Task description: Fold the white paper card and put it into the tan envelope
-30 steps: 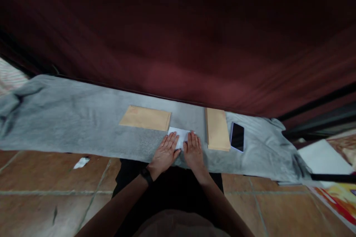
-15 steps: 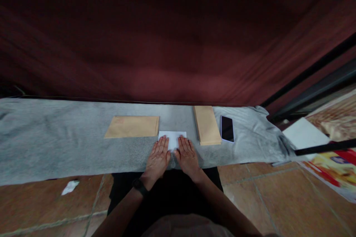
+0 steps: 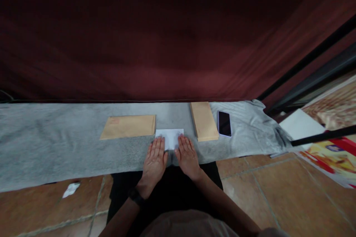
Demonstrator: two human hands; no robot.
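Observation:
A white sheet of paper (image 3: pixel 170 140) lies flat on the grey cloth in front of me. Over its left edge rests my left hand (image 3: pixel 155 158), fingers stretched out and palm down. My right hand (image 3: pixel 187 156) lies flat on the right edge in the same way. Both hands are open, and they cover the paper's sides. Just beyond the left hand lies a brown envelope (image 3: pixel 128 126), set lengthwise across the cloth. To the right of the paper is a stack of brown envelopes (image 3: pixel 204 120), pointing away from me.
A phone (image 3: pixel 224 123) lies face up beside the envelope stack. The grey cloth (image 3: pixel 55 140) covers the narrow surface, with a dark red curtain (image 3: pixel 172 74) behind it. A white scrap (image 3: pixel 71 189) is on the tiled floor, and a printed package (image 3: pixel 333 155) stands at right.
My hands have slid slightly apart on the paper, showing more of its middle. The whole view has tilted a little; the envelopes and phone stay where they lay.

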